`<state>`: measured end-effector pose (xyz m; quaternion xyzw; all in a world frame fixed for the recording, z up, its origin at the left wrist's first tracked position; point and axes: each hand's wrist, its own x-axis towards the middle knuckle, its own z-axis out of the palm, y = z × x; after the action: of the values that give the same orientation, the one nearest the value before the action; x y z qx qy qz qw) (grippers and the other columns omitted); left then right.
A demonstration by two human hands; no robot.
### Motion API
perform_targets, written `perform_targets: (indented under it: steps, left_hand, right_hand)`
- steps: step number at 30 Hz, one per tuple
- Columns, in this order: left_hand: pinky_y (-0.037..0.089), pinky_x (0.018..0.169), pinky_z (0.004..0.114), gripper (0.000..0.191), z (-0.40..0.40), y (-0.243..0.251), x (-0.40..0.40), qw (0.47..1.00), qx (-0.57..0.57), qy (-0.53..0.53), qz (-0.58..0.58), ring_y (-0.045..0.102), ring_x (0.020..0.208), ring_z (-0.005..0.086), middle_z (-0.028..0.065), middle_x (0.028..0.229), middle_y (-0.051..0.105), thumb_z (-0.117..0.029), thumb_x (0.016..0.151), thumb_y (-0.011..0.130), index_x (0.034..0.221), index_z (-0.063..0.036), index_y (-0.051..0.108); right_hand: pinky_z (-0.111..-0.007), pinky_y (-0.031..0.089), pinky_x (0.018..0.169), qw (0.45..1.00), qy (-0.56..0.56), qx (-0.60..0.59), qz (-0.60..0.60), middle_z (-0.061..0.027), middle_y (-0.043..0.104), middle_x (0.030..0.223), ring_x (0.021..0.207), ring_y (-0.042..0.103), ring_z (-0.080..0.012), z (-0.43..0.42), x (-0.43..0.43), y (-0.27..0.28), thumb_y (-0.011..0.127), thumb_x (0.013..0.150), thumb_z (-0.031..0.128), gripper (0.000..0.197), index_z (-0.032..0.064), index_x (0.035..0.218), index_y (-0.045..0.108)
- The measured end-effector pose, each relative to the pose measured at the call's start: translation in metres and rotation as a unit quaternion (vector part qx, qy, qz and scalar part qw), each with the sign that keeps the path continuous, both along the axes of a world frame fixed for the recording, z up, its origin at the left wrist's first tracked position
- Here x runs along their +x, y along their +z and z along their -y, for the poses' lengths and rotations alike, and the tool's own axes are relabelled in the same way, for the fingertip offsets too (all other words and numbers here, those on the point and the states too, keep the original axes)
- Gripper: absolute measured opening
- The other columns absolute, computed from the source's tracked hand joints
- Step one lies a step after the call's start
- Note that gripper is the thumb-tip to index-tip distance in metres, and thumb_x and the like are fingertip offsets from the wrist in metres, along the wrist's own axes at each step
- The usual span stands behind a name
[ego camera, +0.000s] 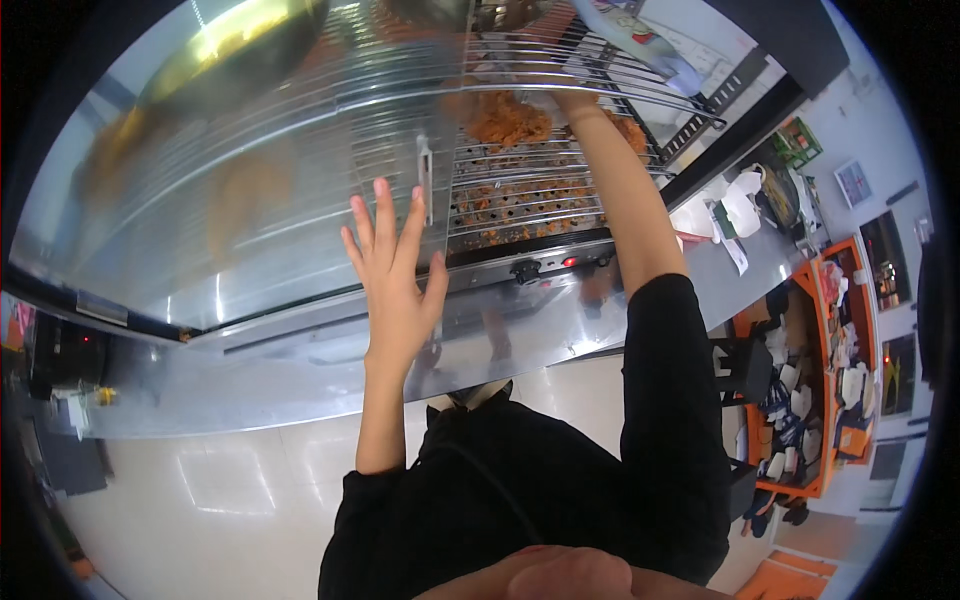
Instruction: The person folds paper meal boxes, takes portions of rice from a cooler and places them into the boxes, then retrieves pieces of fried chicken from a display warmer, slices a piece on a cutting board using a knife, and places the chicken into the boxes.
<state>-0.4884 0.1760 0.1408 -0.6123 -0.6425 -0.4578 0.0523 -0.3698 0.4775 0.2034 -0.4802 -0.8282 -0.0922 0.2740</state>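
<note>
My left hand (394,255) has its fingers spread in front of the glass sliding door (300,202) of a heated display cabinet, beside the door's handle (425,180). Whether the palm touches the glass cannot be told. My right hand (574,97) reaches through the cabinet's open side, under an upper wire rack (645,91). Its fingers are largely hidden by the rack, so its grip does not show. Close to it, a piece of fried chicken (514,120) rests on the lower wire rack (525,176); another piece (628,133) sits right of my forearm. Crumbs cover the perforated tray (517,210) below.
A control knob (526,271) and a lit red switch (570,262) sit on the cabinet's front. A stainless steel counter (262,390) runs beneath. White containers (742,206) stand at right, near an orange shelf unit (823,375). Black stools (742,371) stand beside me.
</note>
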Motion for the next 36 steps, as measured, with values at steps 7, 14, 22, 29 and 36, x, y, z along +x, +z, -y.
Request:
perform_targets:
  steps: [7,14,22,29,36]
  left_hand:
    - [0.003,0.100,0.056,0.064,0.004,0.003,-0.001,1.000,-0.021,-0.010,-0.014,0.003,0.131,0.0382,0.0132,0.143,0.013,-0.006,0.072,0.054,0.132,-0.0129,0.034]
    - [0.000,0.099,0.057,0.068,-0.003,0.010,0.023,0.997,-0.064,-0.018,-0.033,-0.003,0.130,0.0399,0.0148,0.143,0.007,-0.006,0.071,0.051,0.134,-0.0091,0.027]
    - [0.012,0.100,0.044,0.074,-0.035,0.007,0.095,0.993,-0.017,-0.055,0.098,0.017,0.122,0.0363,0.0237,0.133,0.015,0.001,0.067,0.050,0.135,-0.0017,0.019]
    - [0.022,0.101,0.038,0.077,-0.079,-0.014,0.171,0.982,0.096,-0.010,0.165,0.026,0.116,0.0308,0.0226,0.129,0.017,0.006,0.067,0.047,0.135,-0.0012,0.013]
    - [0.030,0.098,0.036,0.054,-0.133,-0.017,0.236,0.927,0.139,0.153,0.314,0.035,0.115,0.0256,0.0146,0.126,0.028,-0.001,0.076,0.047,0.128,0.0000,0.033]
  right_hand:
    - [-0.034,0.043,0.086,0.964,0.062,-0.015,0.258,-0.0149,0.052,0.113,0.102,0.051,-0.0300,0.018,0.006,0.009,0.051,0.081,0.019,0.033,0.0066,0.112,0.052]
    - [-0.035,0.044,0.079,0.983,0.174,0.053,-0.006,-0.0140,0.053,0.109,0.099,0.052,-0.0300,0.056,0.064,-0.011,0.059,0.073,0.018,0.033,0.0108,0.105,0.057]
    - [-0.038,0.042,0.087,0.930,0.233,0.218,-0.186,-0.0130,0.051,0.107,0.106,0.049,-0.0333,0.112,0.120,-0.030,0.064,0.063,0.005,0.026,0.0091,0.087,0.057]
    - [-0.046,0.036,0.094,0.839,0.293,0.332,-0.315,-0.0129,0.047,0.114,0.110,0.044,-0.0384,0.114,0.194,-0.060,0.067,0.064,0.006,0.026,0.0106,0.088,0.059]
    - [-0.039,0.036,0.094,0.723,0.217,0.306,-0.580,-0.0159,0.045,0.114,0.111,0.043,-0.0331,0.102,0.334,-0.074,0.068,0.067,0.006,0.037,0.0090,0.100,0.053]
